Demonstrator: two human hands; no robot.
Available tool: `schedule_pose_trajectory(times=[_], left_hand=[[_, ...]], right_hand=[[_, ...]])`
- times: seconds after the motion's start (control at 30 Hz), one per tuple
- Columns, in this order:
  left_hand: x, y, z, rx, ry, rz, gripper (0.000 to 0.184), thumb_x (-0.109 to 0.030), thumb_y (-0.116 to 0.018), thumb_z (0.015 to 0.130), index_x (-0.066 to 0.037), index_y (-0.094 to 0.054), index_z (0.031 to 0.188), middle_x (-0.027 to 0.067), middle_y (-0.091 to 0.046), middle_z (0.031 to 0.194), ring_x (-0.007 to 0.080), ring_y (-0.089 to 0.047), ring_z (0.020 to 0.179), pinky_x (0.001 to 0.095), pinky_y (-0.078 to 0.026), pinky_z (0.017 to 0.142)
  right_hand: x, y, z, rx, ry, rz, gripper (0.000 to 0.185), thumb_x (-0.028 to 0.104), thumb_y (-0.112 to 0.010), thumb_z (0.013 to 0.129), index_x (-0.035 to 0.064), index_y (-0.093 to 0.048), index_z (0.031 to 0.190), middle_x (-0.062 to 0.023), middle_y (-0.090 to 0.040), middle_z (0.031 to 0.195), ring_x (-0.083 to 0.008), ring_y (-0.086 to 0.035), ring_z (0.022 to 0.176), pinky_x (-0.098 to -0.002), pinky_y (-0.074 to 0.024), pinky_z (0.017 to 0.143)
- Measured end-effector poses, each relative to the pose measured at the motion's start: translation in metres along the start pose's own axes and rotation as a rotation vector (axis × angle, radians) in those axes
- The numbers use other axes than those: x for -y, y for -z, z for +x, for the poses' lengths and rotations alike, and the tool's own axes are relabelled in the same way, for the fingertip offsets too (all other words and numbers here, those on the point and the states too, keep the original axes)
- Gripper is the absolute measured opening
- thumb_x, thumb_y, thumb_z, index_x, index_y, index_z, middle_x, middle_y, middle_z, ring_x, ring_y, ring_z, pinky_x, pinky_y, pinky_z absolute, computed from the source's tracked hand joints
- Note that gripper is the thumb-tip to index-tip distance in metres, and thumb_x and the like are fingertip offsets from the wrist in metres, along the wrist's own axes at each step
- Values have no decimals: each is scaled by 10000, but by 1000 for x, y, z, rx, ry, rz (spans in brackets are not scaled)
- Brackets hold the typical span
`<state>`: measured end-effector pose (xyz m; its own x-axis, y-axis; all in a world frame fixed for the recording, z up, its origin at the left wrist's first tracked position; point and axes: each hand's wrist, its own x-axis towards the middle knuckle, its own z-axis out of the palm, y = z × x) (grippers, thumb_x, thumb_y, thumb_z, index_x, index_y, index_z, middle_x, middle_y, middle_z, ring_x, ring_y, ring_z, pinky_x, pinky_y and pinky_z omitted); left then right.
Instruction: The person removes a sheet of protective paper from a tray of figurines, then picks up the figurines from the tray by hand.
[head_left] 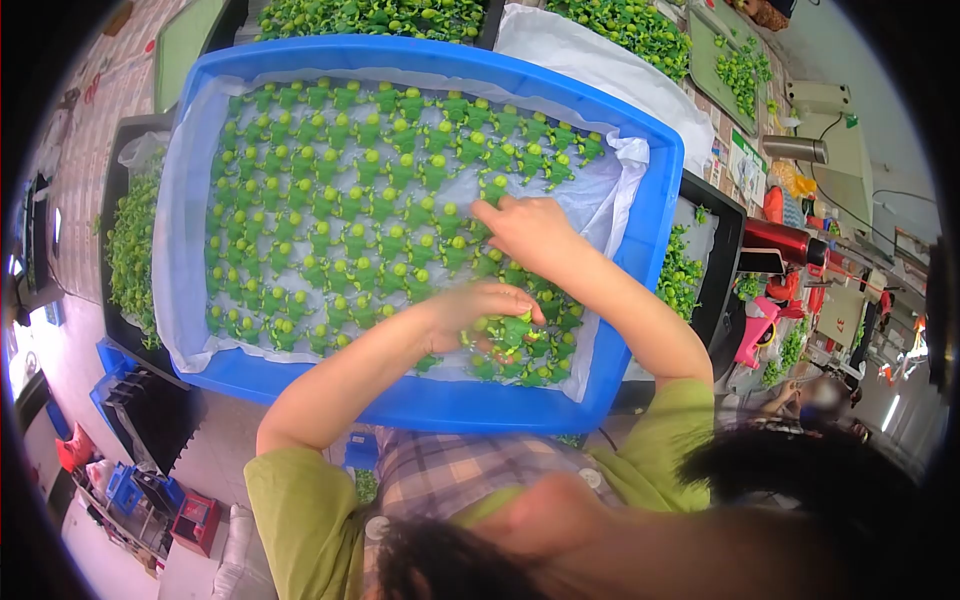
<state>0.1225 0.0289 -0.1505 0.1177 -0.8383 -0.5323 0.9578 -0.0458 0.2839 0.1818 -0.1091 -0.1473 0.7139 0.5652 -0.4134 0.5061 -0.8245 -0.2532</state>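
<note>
A blue tub (400, 55) lined with white sheeting (600, 205) lies before me. Rows of small green figures (320, 185) with round yellow-green heads stand on the lining; I cannot make out their exact kind. My left hand (475, 315), slightly blurred, curls palm-up around several of these figures (515, 330) near the tub's front right. Farther back, my right hand (525, 230) has its thumb and fingers pinched together against a figure (493, 188) at the right end of the rows. Under the left hand, more figures sit crowded together.
Dark trays of similar green pieces stand on the left (135, 250), behind the tub (370, 18) and on the right (680, 275). White sheeting (570, 60) drapes over the back right. A red bottle (785, 240) and a metal flask (795, 148) lie farther right. Blue crates (125, 490) are low left.
</note>
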Motion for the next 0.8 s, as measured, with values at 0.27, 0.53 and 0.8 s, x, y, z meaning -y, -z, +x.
schedule_pose_trajectory(times=[0.27, 0.53, 0.8], left_hand=[[3, -1, 2, -61, -3, 22, 294, -315, -537, 805, -81, -528, 983, 40, -546, 1032, 125, -547, 923, 231, -503, 524], [4, 3, -2, 91, -99, -47, 577, -529, -518, 750, -65, -458, 1088, 120, -431, 1173, 267, -455, 1085, 441, -487, 758], [-7, -1, -9, 160, -114, 23, 579, -523, -556, 724, -54, -471, 1052, 158, -394, 1204, 302, -428, 1115, 445, -493, 749]], right_hand=[[-19, 5, -19, -285, 67, 395, 252, 89, -538, 717, 94, -537, 969, -87, -574, 854, -230, -572, 721, -314, -455, 591], [-7, 49, -66, -164, -37, 759, 312, 46, -567, 701, 82, -542, 1009, -51, -559, 778, -128, -546, 680, -247, -444, 596], [-20, 35, -73, 29, -9, 1272, 321, 29, -530, 727, 63, -539, 1046, 34, -497, 750, -40, -460, 673, -198, -387, 614]])
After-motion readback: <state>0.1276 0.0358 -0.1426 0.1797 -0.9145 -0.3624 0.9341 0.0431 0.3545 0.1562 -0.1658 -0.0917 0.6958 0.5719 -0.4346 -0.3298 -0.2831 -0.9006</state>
